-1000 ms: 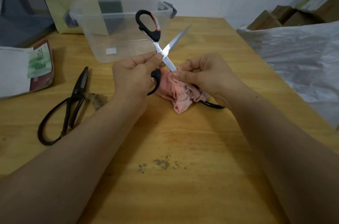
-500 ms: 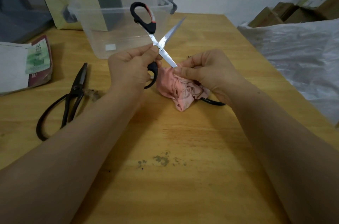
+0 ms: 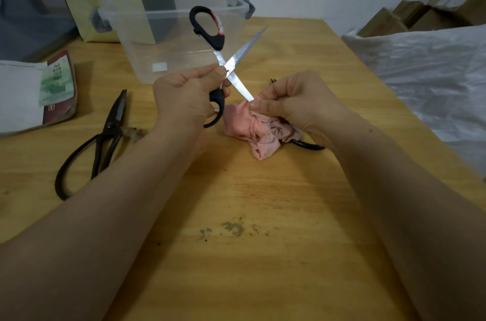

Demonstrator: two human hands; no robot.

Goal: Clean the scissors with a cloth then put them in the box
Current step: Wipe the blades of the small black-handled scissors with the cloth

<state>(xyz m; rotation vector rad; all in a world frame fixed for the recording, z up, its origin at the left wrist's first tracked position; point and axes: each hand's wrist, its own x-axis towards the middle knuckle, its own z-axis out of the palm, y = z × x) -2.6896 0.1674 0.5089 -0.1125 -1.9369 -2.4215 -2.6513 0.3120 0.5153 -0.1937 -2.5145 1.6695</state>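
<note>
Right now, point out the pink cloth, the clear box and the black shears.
pink cloth (image 3: 251,126): head view, bunched middle.
clear box (image 3: 147,57): head view, front wall.
black shears (image 3: 117,112): head view, blades by pivot.

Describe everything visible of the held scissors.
The scissors have black handle loops, the upper with a red insert, and shiny metal blades spread in an X. The left hand grips the lower loop and pivot. One blade runs down into the pink cloth pinched by the right hand; the other points up-right, free.
</note>
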